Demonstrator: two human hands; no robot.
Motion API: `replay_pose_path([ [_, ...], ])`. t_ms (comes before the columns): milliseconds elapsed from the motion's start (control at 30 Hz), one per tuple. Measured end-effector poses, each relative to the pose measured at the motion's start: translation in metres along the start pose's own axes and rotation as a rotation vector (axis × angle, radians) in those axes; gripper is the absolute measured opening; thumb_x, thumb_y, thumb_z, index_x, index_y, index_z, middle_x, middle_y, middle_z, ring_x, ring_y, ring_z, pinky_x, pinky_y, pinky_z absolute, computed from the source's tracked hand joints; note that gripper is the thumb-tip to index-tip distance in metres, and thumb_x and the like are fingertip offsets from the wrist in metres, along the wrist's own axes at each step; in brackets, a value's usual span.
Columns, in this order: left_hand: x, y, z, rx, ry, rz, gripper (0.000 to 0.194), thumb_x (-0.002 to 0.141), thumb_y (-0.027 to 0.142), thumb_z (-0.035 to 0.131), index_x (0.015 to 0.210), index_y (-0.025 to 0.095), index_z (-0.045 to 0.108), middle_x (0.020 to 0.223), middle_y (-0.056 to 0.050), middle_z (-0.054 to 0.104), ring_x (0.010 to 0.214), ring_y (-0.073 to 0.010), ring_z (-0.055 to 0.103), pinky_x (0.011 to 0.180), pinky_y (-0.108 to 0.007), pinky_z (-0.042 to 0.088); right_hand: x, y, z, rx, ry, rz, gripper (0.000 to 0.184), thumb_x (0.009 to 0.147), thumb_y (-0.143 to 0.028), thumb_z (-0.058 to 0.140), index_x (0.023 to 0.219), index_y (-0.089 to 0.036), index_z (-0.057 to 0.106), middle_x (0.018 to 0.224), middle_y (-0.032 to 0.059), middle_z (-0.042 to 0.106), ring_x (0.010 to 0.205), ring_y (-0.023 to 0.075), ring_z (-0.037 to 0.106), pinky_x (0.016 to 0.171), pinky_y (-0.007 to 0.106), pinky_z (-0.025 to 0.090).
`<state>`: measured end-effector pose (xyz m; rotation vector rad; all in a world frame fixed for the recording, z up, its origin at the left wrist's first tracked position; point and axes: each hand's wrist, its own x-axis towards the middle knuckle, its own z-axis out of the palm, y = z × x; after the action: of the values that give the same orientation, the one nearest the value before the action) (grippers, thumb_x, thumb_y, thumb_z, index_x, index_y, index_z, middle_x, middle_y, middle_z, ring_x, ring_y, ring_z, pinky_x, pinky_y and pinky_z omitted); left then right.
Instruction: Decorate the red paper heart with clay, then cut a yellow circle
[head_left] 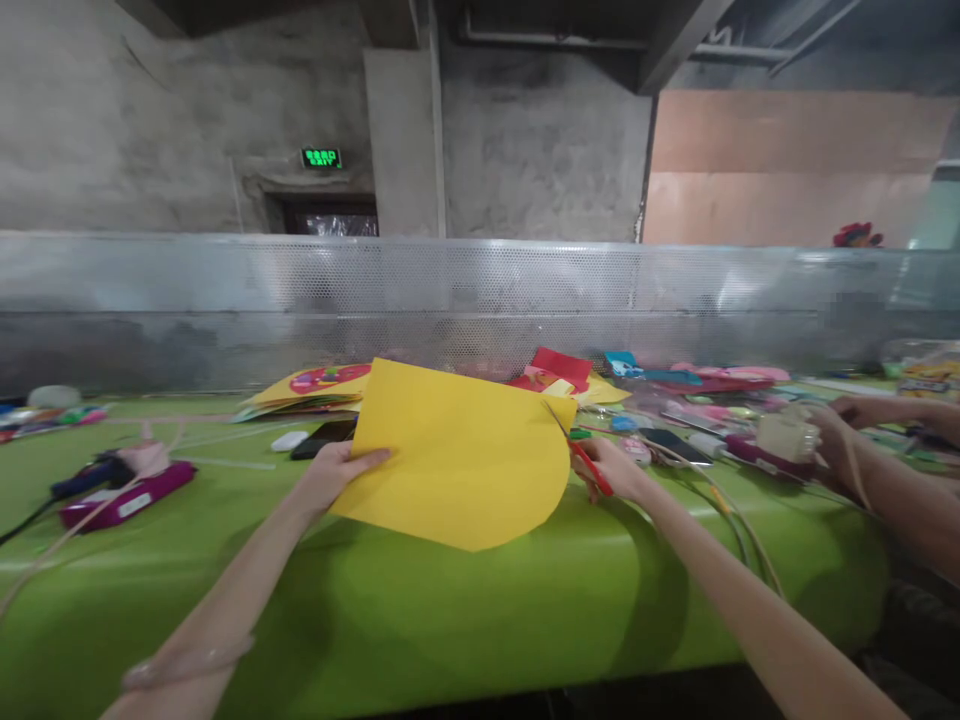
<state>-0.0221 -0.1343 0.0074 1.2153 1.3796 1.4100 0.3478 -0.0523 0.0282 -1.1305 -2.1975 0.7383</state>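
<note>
A large yellow sheet [457, 455], paper or felt, is held up above the green table. My left hand [341, 472] pinches its left edge, the thumb lying on the near face. The sheet's right side is curved at the bottom. Closed around the handles of red-handled scissors [591, 467], my right hand [611, 470] is at the sheet's right edge. The scissor blades reach up to the sheet's upper right corner. Part of the right hand's fingers is hidden behind the handles.
Green cloth covers the table [420, 610]. A purple power strip [131, 500] sits left, a dark phone [324, 440] behind my left hand. Yellow sheets [300, 390] and red pieces [559, 368] lie at the back. At right, a co-worker's hand [832, 440] is near another purple strip [769, 455].
</note>
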Motion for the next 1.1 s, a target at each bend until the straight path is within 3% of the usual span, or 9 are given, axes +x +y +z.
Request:
replay_pose_path([
  [300,-0.006,0.014,-0.005,0.1,0.044,-0.017,0.031,0.055,0.036,0.075,0.079,0.017,0.07,0.084,-0.006,0.071,0.065,-0.0192,0.066,0.059,-0.026,0.052,0.0,-0.01,0.001,-0.107,0.01,-0.027,0.025,0.075,-0.035,0.042,0.064,-0.014,0.05,0.045,-0.001,0.05,0.039,0.0114,0.046,0.04,0.023,0.037],
  [500,-0.005,0.017,-0.013,0.136,-0.01,0.022,0.036,0.056,0.041,0.073,0.083,0.017,0.069,0.086,-0.007,0.07,0.068,-0.0199,0.066,0.063,-0.028,0.053,0.002,-0.011,-0.005,-0.159,-0.02,-0.085,0.024,0.074,-0.033,0.044,0.061,-0.014,0.05,0.046,-0.0008,0.05,0.037,0.0087,0.042,0.039,0.021,0.034],
  [733,-0.009,0.029,-0.016,0.184,-0.001,-0.03,0.03,0.056,0.04,0.074,0.077,0.019,0.069,0.078,-0.005,0.071,0.062,-0.0186,0.065,0.054,-0.024,0.051,0.004,-0.014,-0.01,-0.186,-0.062,-0.099,0.029,0.074,-0.038,0.049,0.057,-0.015,0.05,0.042,-0.0009,0.047,0.037,0.0092,0.04,0.039,0.022,0.033],
  [1100,-0.012,0.04,-0.023,0.258,-0.039,-0.044,0.041,0.055,0.041,0.074,0.084,0.013,0.067,0.08,-0.006,0.071,0.065,-0.0208,0.065,0.055,-0.024,0.05,0.002,-0.015,-0.009,-0.241,-0.12,-0.16,0.028,0.074,-0.037,0.046,0.055,-0.016,0.044,0.046,-0.0021,0.044,0.039,0.0078,0.038,0.04,0.02,0.03],
])
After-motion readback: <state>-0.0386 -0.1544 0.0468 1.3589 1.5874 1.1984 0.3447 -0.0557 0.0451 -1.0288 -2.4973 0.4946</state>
